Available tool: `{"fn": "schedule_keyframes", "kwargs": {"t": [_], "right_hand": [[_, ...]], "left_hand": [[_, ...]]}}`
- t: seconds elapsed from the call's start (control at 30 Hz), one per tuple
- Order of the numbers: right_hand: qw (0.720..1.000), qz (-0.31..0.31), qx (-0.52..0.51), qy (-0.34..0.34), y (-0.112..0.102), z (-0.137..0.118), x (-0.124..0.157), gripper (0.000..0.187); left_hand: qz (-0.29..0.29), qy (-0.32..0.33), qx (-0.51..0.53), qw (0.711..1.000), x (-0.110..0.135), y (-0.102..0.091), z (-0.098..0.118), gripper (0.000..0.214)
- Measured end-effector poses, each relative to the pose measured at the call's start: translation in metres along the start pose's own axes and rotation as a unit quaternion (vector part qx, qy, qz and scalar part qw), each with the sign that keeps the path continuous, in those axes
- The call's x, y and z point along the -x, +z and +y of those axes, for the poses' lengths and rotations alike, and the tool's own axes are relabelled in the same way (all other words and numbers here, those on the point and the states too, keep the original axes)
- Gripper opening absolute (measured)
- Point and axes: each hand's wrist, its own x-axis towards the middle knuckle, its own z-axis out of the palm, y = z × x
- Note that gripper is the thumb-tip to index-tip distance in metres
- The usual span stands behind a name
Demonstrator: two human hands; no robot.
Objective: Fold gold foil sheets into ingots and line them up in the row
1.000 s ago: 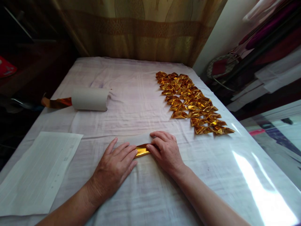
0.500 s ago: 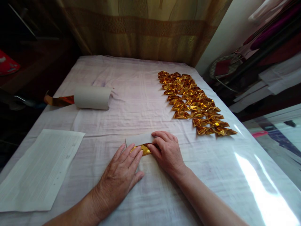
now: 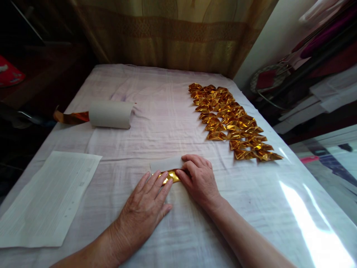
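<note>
Part-folded foil sheet (image 3: 169,164) is lying on pale cloth (image 3: 156,123), long axis running roughly 9-to-3 o'clock | left hand (image 3: 145,204): resting wide-spread, sheet lying toward 1 o'clock | right hand (image 3: 199,181): touching its 3-o'clock end; pinching or pressing, cannot tell

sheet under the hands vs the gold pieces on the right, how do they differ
The sheet shows a pale face beside a gold band; the pieces show only gold. The sheet lies low; the pieces rise in creased peaks. The left hand and right hand touch the sheet, not the pieces. Both have shiny gold and lie on the cloth.
</note>
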Motion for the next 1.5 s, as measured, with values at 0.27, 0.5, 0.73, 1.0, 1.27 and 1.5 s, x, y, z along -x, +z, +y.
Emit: {"fn": "schedule_keyframes", "kwargs": {"t": [0.27, 0.5, 0.73, 1.0, 1.27, 1.5], "right_hand": [[1.0, 0.005, -0.01, 0.005, 0.0, -0.001, -0.001, 0.011], [0.998, 0.055, -0.032, -0.013, -0.003, 0.0, 0.003, 0.01], [0.999, 0.017, -0.016, -0.046, -0.006, -0.008, 0.006, 0.009], [0.999, -0.041, -0.028, -0.009, -0.006, -0.006, 0.009, 0.006], [0.998, -0.041, -0.026, 0.028, -0.011, 0.004, 0.016, 0.007], [0.999, -0.02, -0.028, 0.029, -0.006, 0.0, 0.016, 0.014]], "left_hand": [[-0.004, 0.037, -0.015, 0.999, 0.003, 0.0, -0.007, 0.048], [-0.003, 0.028, -0.014, 1.0, 0.004, 0.002, -0.005, 0.047], [0.003, 0.031, -0.015, 0.999, 0.003, 0.002, -0.005, 0.048], [-0.01, 0.04, -0.029, 0.999, 0.002, 0.002, -0.006, 0.049], [-0.007, 0.042, -0.019, 0.999, 0.002, 0.002, -0.007, 0.048], [-0.021, 0.034, -0.001, 0.999, -0.004, -0.001, -0.009, 0.041]]}}
